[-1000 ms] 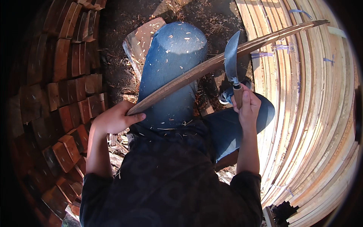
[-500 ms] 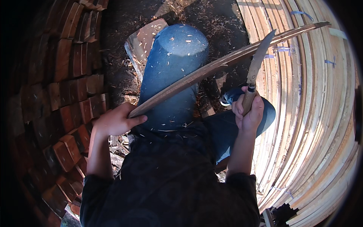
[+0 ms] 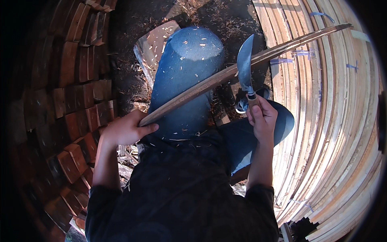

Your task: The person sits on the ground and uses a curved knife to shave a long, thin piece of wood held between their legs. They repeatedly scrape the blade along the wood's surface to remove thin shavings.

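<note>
A long, narrow wooden stick point(image 3: 193, 89) slants across my thigh, from my lap up to the far right. My left hand point(image 3: 128, 128) is closed round its near end, the thumb lying along the underside. In my right hand point(image 3: 263, 119) is a knife point(image 3: 244, 63) with a broad curved blade and a wooden handle. The blade points up and crosses over the middle of the stick; I cannot tell whether it touches the wood. Pale shavings dot the jeans on my raised knee point(image 3: 195, 44).
Stacked reddish-brown wood blocks point(image 3: 72, 161) rise along the left. Long pale wooden strips point(image 3: 306, 153), bundled with purple ties point(image 3: 302, 53), fill the right side. A flat board point(image 3: 155, 44) lies beyond my knee, on dark ground point(image 3: 133, 24) strewn with shavings.
The knife has moved left along the stick, toward my body, and its blade has turned more upright. My left hand and the stick have barely shifted.
</note>
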Tool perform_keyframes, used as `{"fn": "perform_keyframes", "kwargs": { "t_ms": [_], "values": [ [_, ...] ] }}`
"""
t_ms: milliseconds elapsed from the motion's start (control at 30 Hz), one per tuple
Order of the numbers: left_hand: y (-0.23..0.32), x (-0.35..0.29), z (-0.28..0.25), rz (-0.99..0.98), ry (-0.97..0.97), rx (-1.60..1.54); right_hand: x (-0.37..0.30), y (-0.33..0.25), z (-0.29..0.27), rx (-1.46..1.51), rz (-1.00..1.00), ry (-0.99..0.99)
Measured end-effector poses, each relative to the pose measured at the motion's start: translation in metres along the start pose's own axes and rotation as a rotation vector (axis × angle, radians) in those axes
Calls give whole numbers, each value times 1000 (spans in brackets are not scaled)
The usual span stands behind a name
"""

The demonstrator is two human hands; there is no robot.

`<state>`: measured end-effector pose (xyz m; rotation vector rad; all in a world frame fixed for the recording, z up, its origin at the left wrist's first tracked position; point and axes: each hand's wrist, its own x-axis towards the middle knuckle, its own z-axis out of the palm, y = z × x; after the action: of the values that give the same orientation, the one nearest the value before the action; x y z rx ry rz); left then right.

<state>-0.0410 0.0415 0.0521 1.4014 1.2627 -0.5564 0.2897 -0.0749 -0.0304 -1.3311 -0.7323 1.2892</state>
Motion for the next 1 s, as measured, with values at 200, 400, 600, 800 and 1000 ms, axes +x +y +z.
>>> {"fn": "perform_keyframes", "kwargs": {
  "t_ms": [200, 400, 600, 800, 1000],
  "values": [
    [-4, 3, 0, 9, -35, 11, 2, 3, -1, -163, -15, -78],
    [-9, 7, 2, 18, -44, -1, 12, -3, 0, 209, -5, 53],
    [-10, 6, 2, 21, -22, -25, 12, 0, -4, 137, 67, 5],
    [-2, 3, -4, -45, -62, 22, 7, 3, 5, 37, -9, -62],
    [-13, 3, 4, -11, 56, 46, 3, 0, 11, 18, 120, -180]
  ]
}}
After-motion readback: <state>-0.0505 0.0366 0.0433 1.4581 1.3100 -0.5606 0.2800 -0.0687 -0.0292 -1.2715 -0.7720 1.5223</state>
